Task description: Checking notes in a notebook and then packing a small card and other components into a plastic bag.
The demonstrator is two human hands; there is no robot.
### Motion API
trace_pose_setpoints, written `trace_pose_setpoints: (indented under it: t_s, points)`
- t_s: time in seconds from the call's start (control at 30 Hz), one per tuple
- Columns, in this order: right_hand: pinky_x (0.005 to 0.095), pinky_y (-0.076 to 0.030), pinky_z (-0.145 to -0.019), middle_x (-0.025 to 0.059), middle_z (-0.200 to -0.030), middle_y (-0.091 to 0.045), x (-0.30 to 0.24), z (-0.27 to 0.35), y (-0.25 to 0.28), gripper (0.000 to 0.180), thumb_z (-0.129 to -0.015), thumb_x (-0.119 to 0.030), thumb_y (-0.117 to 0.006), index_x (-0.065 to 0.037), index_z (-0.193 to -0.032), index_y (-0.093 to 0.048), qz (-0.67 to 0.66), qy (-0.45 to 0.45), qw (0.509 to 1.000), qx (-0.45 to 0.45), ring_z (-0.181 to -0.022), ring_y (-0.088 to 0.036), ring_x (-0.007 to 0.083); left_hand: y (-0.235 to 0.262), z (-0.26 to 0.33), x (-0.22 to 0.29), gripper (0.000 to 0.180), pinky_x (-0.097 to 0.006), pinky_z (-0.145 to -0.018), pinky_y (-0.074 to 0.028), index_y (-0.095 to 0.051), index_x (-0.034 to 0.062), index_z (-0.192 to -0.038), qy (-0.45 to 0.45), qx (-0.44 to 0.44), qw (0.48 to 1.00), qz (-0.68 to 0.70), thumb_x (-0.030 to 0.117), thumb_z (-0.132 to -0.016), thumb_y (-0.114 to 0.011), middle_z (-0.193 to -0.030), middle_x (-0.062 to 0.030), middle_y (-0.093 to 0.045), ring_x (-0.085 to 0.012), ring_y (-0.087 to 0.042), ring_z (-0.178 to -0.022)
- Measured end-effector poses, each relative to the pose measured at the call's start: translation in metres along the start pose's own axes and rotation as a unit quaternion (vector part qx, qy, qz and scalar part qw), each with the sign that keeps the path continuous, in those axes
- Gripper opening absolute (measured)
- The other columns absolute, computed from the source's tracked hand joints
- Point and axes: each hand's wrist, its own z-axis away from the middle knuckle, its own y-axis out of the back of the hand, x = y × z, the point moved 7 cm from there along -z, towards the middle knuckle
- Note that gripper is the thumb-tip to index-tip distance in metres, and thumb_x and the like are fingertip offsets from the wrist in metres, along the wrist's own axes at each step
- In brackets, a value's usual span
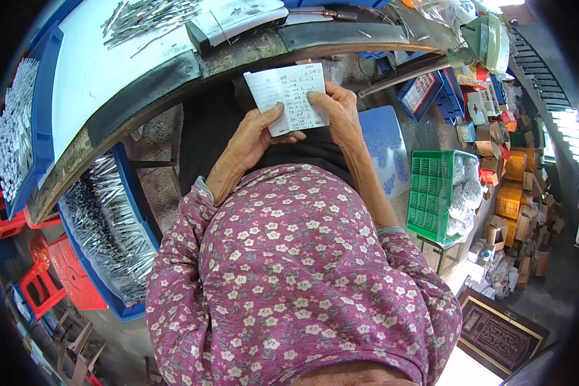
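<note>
A small open notebook [273,89] with handwritten lines on its white pages is held between my two hands, just in front of the workbench edge. My left hand [254,132] grips its lower left part, the thumb lying on the page and the fingers behind. At the right edge, my right hand [338,109] pinches the notebook with the thumb pressed on the written page; its other fingers are mostly hidden behind. Both forearms rest close to my body, in floral sleeves.
Thin metal pieces [151,19] lie piled on the white-topped workbench [87,77]. Blue trays [138,202] of metal rods stand at the left, near red plastic stools [71,273]. To the right are a green crate [428,193] with bagged goods and stacked cardboard boxes [524,225].
</note>
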Motion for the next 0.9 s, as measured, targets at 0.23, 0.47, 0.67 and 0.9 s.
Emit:
trace_pose_setpoints:
  t_s: [0.23,0.47,0.67,0.9]
  points:
    - [0.0234,-0.047,-0.066,0.0085,-0.083,-0.063,-0.0052,0.0001,-0.0027,0.025,-0.076,-0.01,-0.056,0.006,-0.096,-0.06,0.023,0.003,1.0,-0.002,-0.07,-0.058,0.0109,0.0019,-0.0007,0.0001,0.041,-0.029,-0.065,-0.054,-0.046,-0.004,-0.113,0.004,0.002,1.0,-0.005,0.03,-0.089,-0.047,-0.097,-0.0151,-0.06,-0.0249,-0.063,-0.076]
    - [0.0237,-0.048,-0.066,0.009,-0.084,-0.063,-0.0018,-0.0008,-0.0014,0.025,-0.077,-0.009,-0.056,0.005,-0.097,-0.06,0.007,-0.002,1.0,-0.004,-0.07,-0.058,0.0114,0.0007,-0.0012,0.0,0.041,-0.028,-0.065,-0.054,-0.047,-0.0038,-0.113,0.0,-0.005,1.0,-0.009,0.03,-0.089,-0.047,-0.096,-0.015,-0.06,-0.0243,-0.063,-0.076]
    - [0.0242,-0.048,-0.066,0.0095,-0.084,-0.063,-0.0013,-0.0007,-0.0022,0.025,-0.076,-0.008,-0.056,0.005,-0.097,-0.06,0.009,-0.007,1.0,-0.012,-0.07,-0.059,0.0119,0.0012,-0.0011,-0.0007,0.041,-0.028,-0.064,-0.054,-0.047,-0.0037,-0.112,0.001,-0.005,1.0,-0.011,0.03,-0.089,-0.046,-0.096,-0.0148,-0.06,-0.0239,-0.063,-0.075]
    - [0.0242,-0.048,-0.066,0.01,-0.084,-0.063,-0.0028,-0.0003,-0.0032,0.024,-0.076,-0.009,-0.057,0.005,-0.096,-0.06,0.019,-0.002,1.0,-0.014,-0.07,-0.059,0.0119,0.0017,-0.0015,-0.0012,0.041,-0.028,-0.064,-0.054,-0.047,-0.0034,-0.113,0.007,-0.003,1.0,-0.006,0.03,-0.089,-0.046,-0.096,-0.0147,-0.06,-0.0237,-0.063,-0.075]
